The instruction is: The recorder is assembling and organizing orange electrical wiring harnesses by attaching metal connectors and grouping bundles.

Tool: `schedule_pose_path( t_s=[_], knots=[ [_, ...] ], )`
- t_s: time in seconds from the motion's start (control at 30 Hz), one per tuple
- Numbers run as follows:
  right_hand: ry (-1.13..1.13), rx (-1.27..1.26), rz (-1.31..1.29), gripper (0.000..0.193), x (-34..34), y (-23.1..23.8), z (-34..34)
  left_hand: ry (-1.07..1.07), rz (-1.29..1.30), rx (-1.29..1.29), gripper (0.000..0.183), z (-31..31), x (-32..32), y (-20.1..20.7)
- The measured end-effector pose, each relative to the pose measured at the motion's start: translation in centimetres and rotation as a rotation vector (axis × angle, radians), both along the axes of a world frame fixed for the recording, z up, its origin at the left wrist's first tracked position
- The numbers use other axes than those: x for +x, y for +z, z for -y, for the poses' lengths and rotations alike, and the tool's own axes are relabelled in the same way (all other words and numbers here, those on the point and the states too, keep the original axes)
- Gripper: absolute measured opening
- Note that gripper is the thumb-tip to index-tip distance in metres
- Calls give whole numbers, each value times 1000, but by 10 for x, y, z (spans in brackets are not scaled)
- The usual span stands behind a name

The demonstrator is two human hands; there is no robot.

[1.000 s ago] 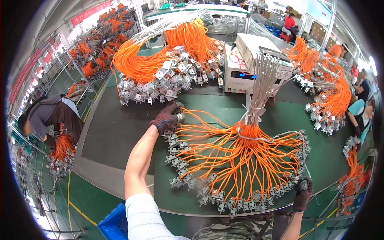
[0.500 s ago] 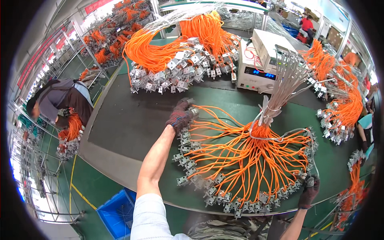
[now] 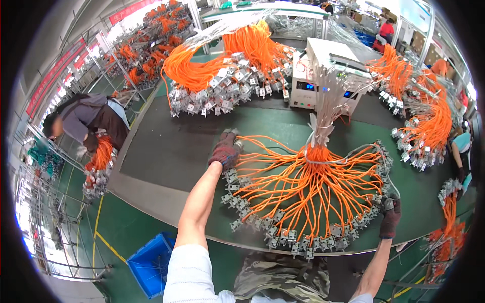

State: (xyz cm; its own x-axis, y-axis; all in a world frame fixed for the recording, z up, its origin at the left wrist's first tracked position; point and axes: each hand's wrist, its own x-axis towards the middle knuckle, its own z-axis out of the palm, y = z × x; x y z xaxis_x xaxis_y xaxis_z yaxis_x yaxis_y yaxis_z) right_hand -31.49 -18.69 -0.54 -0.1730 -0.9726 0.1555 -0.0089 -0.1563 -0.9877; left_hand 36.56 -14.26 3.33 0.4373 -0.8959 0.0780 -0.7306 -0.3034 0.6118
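Note:
Orange cables [image 3: 316,187] fan out on the table from one tied bundle, and its pale grey wire ends [image 3: 326,101] stand upright. Small metal connectors [image 3: 283,236] tip the cables, forming an arc toward me. At the arc's upper left end, my gloved left hand [image 3: 225,150] is closed on a metal connector, partly hidden by the fingers. My gloved right hand [image 3: 390,218] is closed beside the connectors at the arc's right end. A grey lead [image 3: 395,184] loops around the bundle and runs down to that hand; what its fingers grip is hidden.
Behind the fan stands a white instrument [image 3: 303,98] with blue displays. Piled orange cables with connectors [image 3: 217,91] lie at the back left, and more cables [image 3: 429,126] lie right. A blue bin [image 3: 149,265] is on the floor. A person [image 3: 93,121] bends over cables at left.
The whole view has shifted slightly, so the table's contents sit higher and further left. My left hand has moved slightly nearer me along the arc. My right hand stays by the right connectors.

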Motion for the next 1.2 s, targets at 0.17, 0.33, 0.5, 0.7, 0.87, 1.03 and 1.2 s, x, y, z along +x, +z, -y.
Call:
schedule_pose_path(
  t_s=[0.17,0.33,0.5,0.7,0.87,1.03,1.2],
  knots=[
    [-300,-211,-839,33,-39,43,-4,33,99,98,53,2,-12,21],
    [219,-45,-941,35,85,155,-24,18,67,39,54,-4,0,4],
    [1359,220,-33,42,350,208,19,22,-130,36,61,-18,17,-2],
    [1354,366,966,11,642,266,146,206,24,-78,80,-86,82,2],
    [1238,510,1019,23,773,274,215,374,398,399,83,-138,65,-18],
    [1152,425,1232,44,867,247,258,335,342,457,85,-141,72,-10],
    [997,468,1304,18,909,229,261,337,314,500,87,-143,70,-10]
  ],
)
